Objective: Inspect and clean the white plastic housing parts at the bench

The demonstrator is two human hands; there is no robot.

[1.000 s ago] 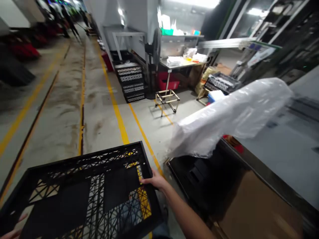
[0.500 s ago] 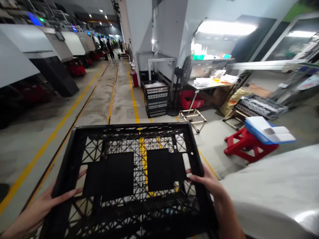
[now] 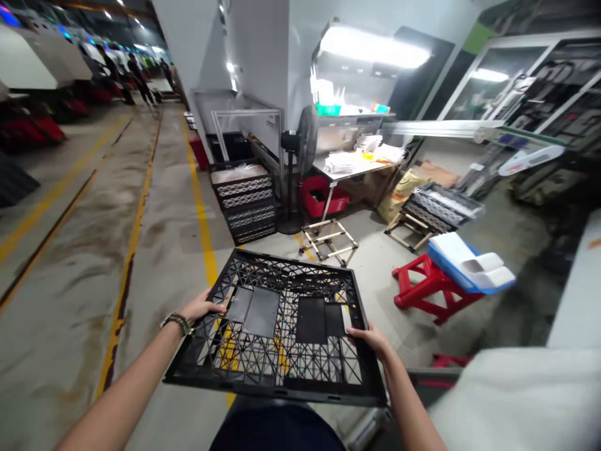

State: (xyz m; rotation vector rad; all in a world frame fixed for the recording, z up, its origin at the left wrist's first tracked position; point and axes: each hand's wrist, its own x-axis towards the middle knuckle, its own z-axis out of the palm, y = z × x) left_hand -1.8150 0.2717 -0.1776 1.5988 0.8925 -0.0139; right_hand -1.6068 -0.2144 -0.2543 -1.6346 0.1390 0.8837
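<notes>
A black plastic crate (image 3: 286, 379) with a lattice floor is held out in front of my body, tilted so its inside faces me. Nothing lies in it, and the floor shows through the gaps. My left hand (image 3: 201, 308) grips its left side, thumb over the rim and the other fingers mostly hidden. On the opposite side my right hand (image 3: 373, 341) is closed round the wall in the same way. Straight ahead stands a stack of similar black crates (image 3: 248, 203), apart from the one I carry.
Right of the stack are a standing fan (image 3: 307, 141), a lit workbench (image 3: 361, 169) and a red bin (image 3: 323, 197). A low pipe frame (image 3: 331, 241) sits on the floor. Nearer right, a red stool (image 3: 432, 285) bears a blue tray (image 3: 493, 288). People (image 3: 141, 78) stand far down the aisle.
The view has turned to the right, so the surroundings shift left. The crate in my hands now appears lower, smaller and farther from me, with both hands still on it.
</notes>
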